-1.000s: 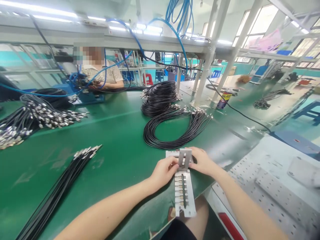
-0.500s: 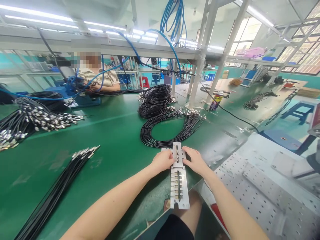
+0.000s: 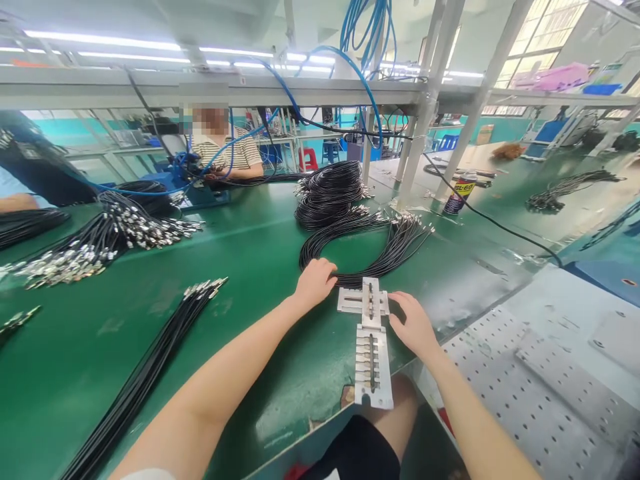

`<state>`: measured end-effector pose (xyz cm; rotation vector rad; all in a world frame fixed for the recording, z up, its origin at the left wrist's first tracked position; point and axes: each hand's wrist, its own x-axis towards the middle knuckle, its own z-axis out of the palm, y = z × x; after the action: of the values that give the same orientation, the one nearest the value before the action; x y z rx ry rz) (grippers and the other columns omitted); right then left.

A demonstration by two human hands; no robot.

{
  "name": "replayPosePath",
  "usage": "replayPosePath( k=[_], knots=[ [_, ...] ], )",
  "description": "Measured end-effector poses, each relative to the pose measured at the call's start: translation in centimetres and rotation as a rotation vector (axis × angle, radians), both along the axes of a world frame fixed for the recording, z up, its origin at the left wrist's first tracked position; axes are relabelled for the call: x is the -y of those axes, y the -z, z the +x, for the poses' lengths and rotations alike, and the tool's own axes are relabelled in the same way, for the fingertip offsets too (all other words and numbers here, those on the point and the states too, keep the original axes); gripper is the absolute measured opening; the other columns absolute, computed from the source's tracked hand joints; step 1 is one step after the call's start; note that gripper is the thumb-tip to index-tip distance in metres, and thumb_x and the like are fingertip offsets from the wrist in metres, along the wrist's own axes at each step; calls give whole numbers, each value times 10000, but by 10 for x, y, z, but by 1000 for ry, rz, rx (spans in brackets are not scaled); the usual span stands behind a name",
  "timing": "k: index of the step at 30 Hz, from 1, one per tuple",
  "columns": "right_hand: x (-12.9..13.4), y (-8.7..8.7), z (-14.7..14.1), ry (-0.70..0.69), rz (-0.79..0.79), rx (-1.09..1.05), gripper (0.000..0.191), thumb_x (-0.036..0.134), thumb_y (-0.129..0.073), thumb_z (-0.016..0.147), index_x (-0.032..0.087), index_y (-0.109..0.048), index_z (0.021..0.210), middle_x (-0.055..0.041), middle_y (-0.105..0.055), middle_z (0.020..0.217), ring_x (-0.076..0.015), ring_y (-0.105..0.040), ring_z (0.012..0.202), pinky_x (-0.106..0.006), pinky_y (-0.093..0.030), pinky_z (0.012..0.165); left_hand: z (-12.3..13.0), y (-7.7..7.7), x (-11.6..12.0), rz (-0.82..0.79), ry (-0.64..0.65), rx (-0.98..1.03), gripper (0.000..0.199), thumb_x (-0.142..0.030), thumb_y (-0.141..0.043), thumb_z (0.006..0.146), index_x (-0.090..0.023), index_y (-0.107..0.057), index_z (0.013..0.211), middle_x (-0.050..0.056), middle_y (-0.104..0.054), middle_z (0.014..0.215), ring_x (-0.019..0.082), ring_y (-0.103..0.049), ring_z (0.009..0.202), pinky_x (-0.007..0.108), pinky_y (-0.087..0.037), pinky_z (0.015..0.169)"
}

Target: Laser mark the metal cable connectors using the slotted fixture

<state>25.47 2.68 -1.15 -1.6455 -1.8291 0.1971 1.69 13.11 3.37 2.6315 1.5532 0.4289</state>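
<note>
A silver metal jig (image 3: pixel 381 373) with a slotted row of small connectors projects over the table's front edge. Its narrower upper piece (image 3: pixel 367 313) crosses a short plate (image 3: pixel 350 300). My right hand (image 3: pixel 415 323) is at the right end of that plate, forefinger and thumb apart on either side of it; it may be lightly touching. To the left of the jig, my left hand (image 3: pixel 315 283) reaches over the near edge of a looped bundle of black cables (image 3: pixel 345 275). Its fingers are extended and slightly bent, their tips partly hidden, with nothing visibly held.
Stacked black cable coils (image 3: pixel 330 193) stand behind the loop. More cables with metal ends (image 3: pixel 125 227) and a straight bundle (image 3: pixel 165 340) lie left on the green table. A spray can (image 3: pixel 459 193) stands by the shelf posts. A person in a striped shirt (image 3: pixel 240 153) works opposite.
My left hand has left the jig and moved to the cable loop. My right hand has stayed by the jig, drawn slightly back. The view has turned a little left.
</note>
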Motion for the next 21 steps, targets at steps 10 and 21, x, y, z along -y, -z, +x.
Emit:
replayPosePath(
  k=[10,21],
  knots=[
    [0,-1,-1,-74,38,132,404,228,-461,724,193,-528,1121,-98,-516,1238,-256,-467,1131,-449,-373,941,0,-17,-54,-180,300,-202,154,-355,-539,789,-231,-626,816,-17,-635,875,147,-574,824,214,-398,654],
    [-3,-1,0,-80,30,68,335,184,-435,725,204,-571,1031,-79,-588,1126,-248,-508,1075,-445,-398,909,-7,-42,-48,9,35,-154,238,-317,-319,915,-179,-500,985,73,-633,901,207,-595,812,288,-420,699]
  ],
)
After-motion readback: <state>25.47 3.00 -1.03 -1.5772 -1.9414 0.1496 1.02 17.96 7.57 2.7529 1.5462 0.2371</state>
